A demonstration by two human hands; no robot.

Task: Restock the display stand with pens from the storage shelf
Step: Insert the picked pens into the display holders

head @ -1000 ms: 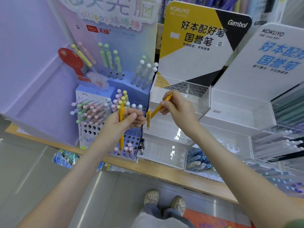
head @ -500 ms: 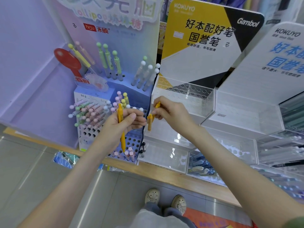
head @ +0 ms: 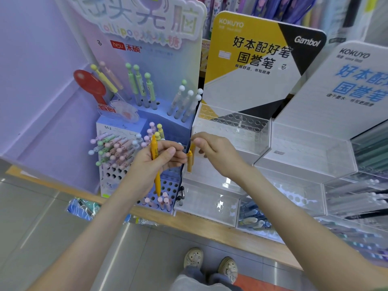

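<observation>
Barely begun: left hand grips a slim yellow plastic pen, right hand pinches a second yellow pen; clear perforated acrylic stand looks empty.

Left grip curled round first pen, right grip pinching second pen, forearms outstretched.

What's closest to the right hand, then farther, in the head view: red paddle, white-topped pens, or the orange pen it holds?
1. Orange pen, pinched in the right hand.
2. White-topped pens, up behind, slightly left.
3. Red paddle, far left.
</observation>
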